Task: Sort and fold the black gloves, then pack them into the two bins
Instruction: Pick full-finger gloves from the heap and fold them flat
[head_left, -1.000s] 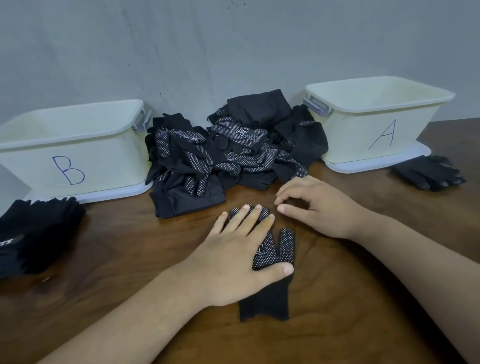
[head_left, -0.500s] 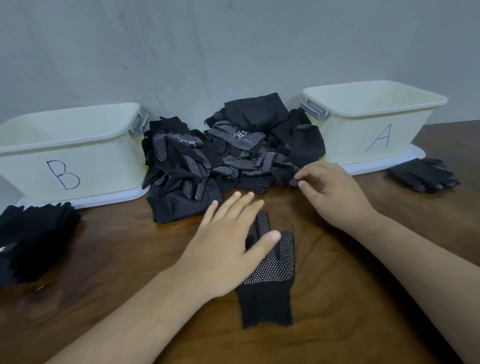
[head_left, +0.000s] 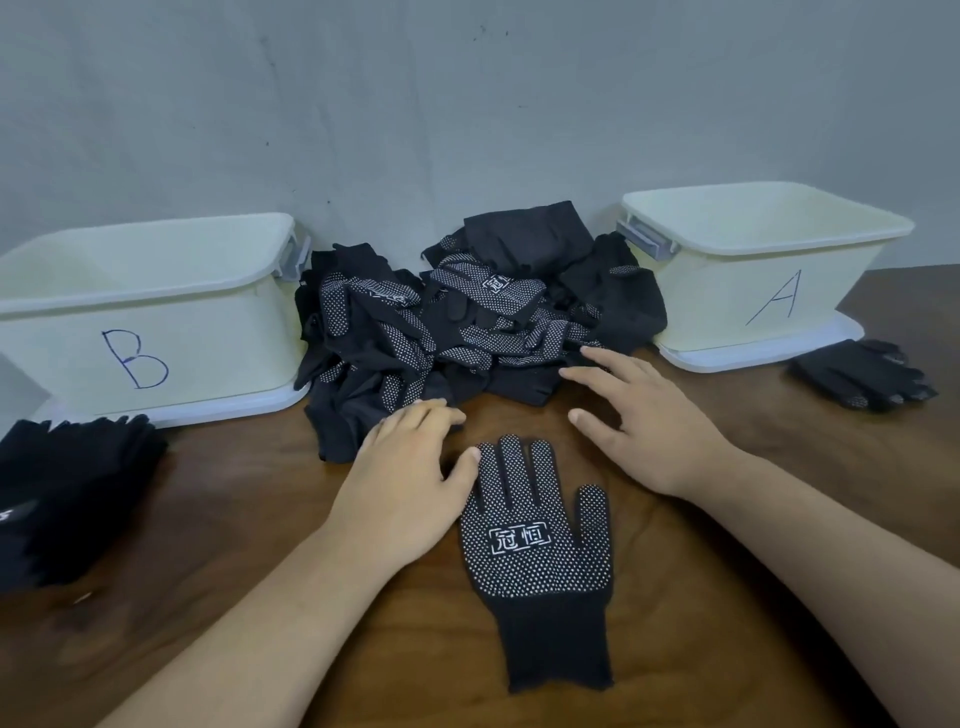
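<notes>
A black glove with white dots lies flat on the wooden table, palm up, cuff toward me. My left hand rests just left of it, fingers relaxed and reaching to the near edge of the glove heap; its thumb touches the glove's little-finger side. My right hand hovers open to the upper right of the glove, fingertips at the front of the heap of black gloves. The heap sits between bin B on the left and bin A on the right.
A stack of plain black gloves lies at the left edge in front of bin B. A smaller pile of black gloves lies right of bin A. A grey wall stands directly behind the bins.
My left hand slid off the dotted glove to its left, uncovering it. My right hand let go of its pinch at the heap and spread open.
</notes>
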